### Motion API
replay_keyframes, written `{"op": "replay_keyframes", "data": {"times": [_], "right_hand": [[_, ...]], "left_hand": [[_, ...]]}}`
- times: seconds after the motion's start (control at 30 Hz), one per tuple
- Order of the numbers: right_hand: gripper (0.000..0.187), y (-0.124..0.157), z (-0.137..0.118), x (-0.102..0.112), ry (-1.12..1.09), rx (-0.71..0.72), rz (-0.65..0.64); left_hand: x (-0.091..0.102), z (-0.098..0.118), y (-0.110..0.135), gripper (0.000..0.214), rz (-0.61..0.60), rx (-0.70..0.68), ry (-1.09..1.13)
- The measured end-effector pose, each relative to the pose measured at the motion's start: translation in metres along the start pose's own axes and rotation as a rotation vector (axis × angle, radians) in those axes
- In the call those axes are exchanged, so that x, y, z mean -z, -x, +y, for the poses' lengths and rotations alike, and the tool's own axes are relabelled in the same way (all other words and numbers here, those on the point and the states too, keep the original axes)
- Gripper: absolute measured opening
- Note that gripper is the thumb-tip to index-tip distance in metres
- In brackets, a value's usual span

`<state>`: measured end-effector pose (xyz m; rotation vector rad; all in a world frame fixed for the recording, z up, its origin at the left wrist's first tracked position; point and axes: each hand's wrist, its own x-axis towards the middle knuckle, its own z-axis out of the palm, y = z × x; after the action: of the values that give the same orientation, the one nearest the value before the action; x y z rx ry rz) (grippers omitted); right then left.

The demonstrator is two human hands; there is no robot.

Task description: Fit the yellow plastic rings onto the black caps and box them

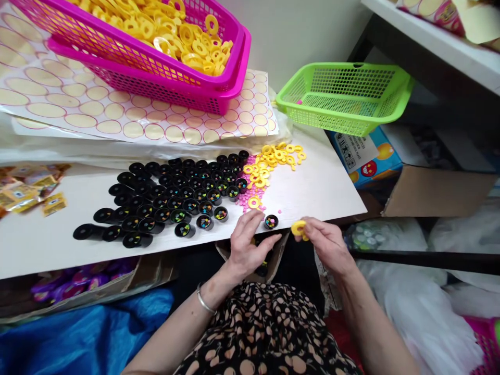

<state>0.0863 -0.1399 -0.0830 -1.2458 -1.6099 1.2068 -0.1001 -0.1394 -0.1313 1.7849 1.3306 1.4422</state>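
My left hand [248, 242] is beside a small black cup [271, 222] at the table's front edge, thumb and fingers apart around its near left side. Colourful bits and a pink piece show inside that cup. Off to the right, my right hand [326, 242] pinches a yellow ring [299, 228] with a short tab, held just past the table edge. Many black cups [175, 192] with colourful bits stand in rows to the left. Loose yellow rings [269, 161] and small pink pieces [242, 199] lie in a heap beyond my hands.
A pink basket [234, 86] full of yellow rings rests on printed sheets [136, 127] at the back. A green basket [347, 122] stands at the back right, above an open carton [433, 190]. Small wrapped packets [54, 203] lie at left. Below the edge is a box [281, 250].
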Motion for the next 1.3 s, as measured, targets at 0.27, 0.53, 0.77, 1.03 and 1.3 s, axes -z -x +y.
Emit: {"op": "replay_keyframes", "data": {"times": [0.27, 0.53, 0.77, 1.03, 1.3], "right_hand": [[0.037, 0.024, -0.003, -0.032, -0.029, -0.156, -0.199], [0.033, 0.019, -0.011, -0.046, 0.385, 0.172, -0.043], [0.026, -0.005, -0.008, -0.038, 0.530, 0.231, 0.094], [0.013, -0.023, -0.008, -0.037, 0.794, 0.147, -0.004], [0.010, -0.028, -0.012, -0.038, 0.858, 0.136, -0.068]], "left_hand": [[0.017, 0.042, 0.015, 0.017, -0.322, 0.594, 0.536], [0.008, 0.034, 0.008, 0.020, -0.115, 0.857, 0.657], [0.005, 0.024, 0.002, 0.021, 0.050, 0.716, 0.523], [-0.008, 0.012, -0.001, 0.021, 0.081, 0.641, 0.498], [-0.010, 0.005, -0.011, 0.021, -0.033, 0.571, 0.429]]}}
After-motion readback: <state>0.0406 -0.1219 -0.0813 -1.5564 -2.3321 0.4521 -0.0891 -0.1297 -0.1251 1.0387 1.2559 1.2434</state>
